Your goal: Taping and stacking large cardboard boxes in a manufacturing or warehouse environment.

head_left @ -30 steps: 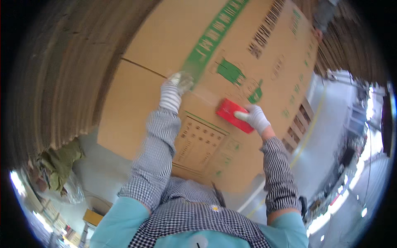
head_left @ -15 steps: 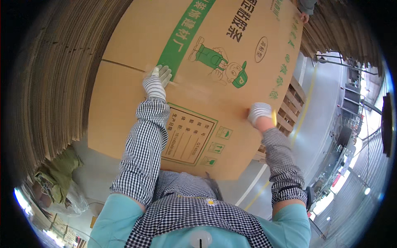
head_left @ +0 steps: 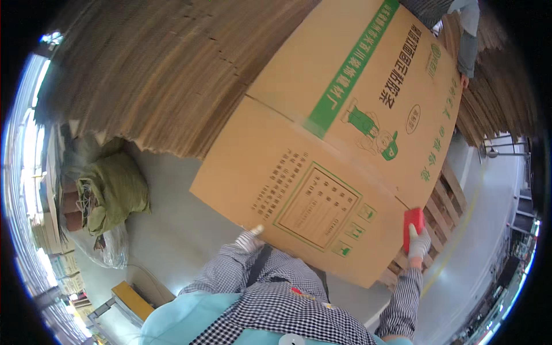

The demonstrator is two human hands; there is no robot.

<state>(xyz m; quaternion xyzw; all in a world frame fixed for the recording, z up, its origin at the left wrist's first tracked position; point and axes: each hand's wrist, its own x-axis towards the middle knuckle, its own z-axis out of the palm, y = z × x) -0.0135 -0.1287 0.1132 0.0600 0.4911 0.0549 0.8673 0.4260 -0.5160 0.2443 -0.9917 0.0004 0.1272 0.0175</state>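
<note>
A large flattened brown cardboard carton [head_left: 299, 141] with a green stripe and a printed cartoon figure fills the middle. My left hand [head_left: 249, 239], in a striped white glove, is at its near edge. The thumb side shows on the edge, and the other fingers are partly hidden. At the carton's right edge, my right hand [head_left: 420, 244], also gloved, is closed around a red block [head_left: 413, 225] that stands up above the fingers. A crease crosses the carton between the printed panels.
Tall stacks of flat cardboard [head_left: 172, 69] rise at the left and far right. Under the carton's right side shows a wooden pallet [head_left: 445, 201]. A green sack [head_left: 118, 187] and a clear plastic bag [head_left: 112, 247] lie at left. Another person's hand [head_left: 464, 80] touches the carton's far right edge.
My view has turned, shifting the carton rightward. My left hand has left the green stripe for the near edge. My right hand has gone to the right edge, and the red block now shows plainly.
</note>
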